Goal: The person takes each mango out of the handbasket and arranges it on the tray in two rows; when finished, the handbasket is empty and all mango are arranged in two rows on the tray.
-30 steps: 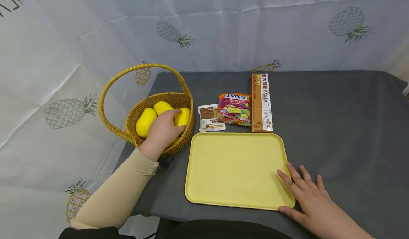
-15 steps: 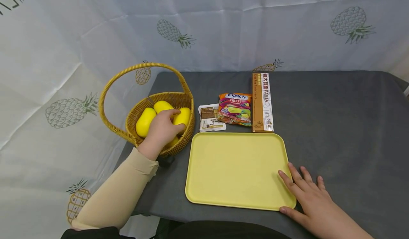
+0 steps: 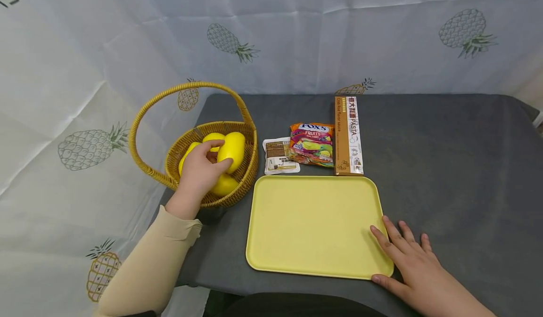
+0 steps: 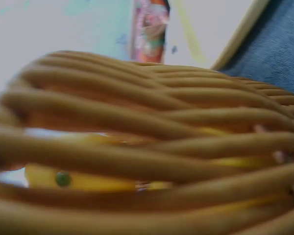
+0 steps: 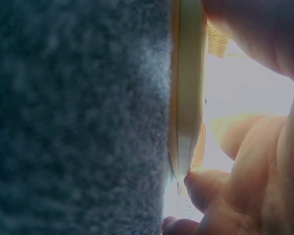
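My left hand (image 3: 199,171) is inside the wicker basket (image 3: 250,175), pinching a yellow mango (image 3: 233,148) between thumb and fingers. Several more mangoes lie around it, one of them, a lower mango (image 3: 224,185), showing below the thumb. In the left wrist view the woven basket wall (image 4: 137,112) fills most of the picture, with yellow fruit behind its gaps. My right hand (image 3: 409,260) rests with spread, straight fingers at the right edge of a yellow tray (image 3: 316,227). Close up in the right wrist view, fingertips (image 5: 201,186) touch the tray's rim (image 5: 188,88).
Behind the tray lie a small white-and-brown packet (image 3: 280,159), a bag of fruit candy (image 3: 311,142) and a long pasta box (image 3: 349,135). The basket's tall handle (image 3: 186,87) arches over its left side. A grey cloth (image 3: 445,166) covers the table.
My left hand has drawn left and slightly up with the mango, which now tilts and overlaps the others. The lower mango shows more fully. My right hand stays on the tray's edge.
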Tool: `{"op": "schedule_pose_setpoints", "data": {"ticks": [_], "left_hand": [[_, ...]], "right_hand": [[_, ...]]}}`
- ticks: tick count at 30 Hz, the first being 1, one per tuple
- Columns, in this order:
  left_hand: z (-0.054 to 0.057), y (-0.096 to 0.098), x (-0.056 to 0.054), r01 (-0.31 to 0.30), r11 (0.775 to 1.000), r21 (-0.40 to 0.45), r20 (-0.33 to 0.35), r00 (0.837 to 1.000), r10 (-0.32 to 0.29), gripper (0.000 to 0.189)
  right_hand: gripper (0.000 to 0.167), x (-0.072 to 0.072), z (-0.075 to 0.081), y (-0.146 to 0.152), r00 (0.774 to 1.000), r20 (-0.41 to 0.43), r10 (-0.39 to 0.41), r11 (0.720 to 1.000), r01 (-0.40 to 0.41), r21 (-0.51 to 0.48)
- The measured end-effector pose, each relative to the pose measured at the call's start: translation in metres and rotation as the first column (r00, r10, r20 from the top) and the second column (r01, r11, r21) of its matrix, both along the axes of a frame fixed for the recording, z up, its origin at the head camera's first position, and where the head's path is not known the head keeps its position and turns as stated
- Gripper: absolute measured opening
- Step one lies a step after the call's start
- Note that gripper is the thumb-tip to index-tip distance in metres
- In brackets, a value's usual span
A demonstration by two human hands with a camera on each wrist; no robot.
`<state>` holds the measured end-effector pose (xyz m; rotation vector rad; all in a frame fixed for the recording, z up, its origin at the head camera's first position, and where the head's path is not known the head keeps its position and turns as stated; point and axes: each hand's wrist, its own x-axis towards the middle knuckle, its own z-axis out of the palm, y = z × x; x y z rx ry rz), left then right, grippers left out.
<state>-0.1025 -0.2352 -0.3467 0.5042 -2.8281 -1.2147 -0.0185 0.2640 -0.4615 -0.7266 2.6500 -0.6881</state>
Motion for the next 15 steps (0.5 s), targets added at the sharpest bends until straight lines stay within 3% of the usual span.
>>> {"op": "schedule_pose_setpoints", "data": {"ticks": [4, 7, 12, 15], "left_hand": [[0.007, 0.006, 0.013, -0.049, 0.995, 0.086, -0.099, 0.993, 0.058, 0.06], [0.008, 0.016, 0.022, -0.051, 0.983, 0.178, -0.187, 0.979, 0.085, 0.058], [0.002, 0.041, 0.034, 0.029, 0.958, 0.287, -0.367, 0.927, 0.082, 0.058], [-0.004, 0.056, 0.04, 0.092, 0.945, 0.315, -0.435, 0.898, 0.057, 0.058]], "right_hand": [[0.096, 0.0, 0.0, 0.001, 1.0, 0.001, -0.003, 1.0, 0.003, -0.008], [0.096, 0.0, 0.0, 0.001, 1.0, 0.005, -0.005, 1.0, 0.005, -0.01], [0.096, 0.0, 0.002, 0.001, 1.0, 0.007, -0.006, 1.0, 0.006, -0.006], [0.097, 0.0, 0.003, 0.0, 1.0, 0.004, -0.004, 1.0, 0.004, 0.002]]}}
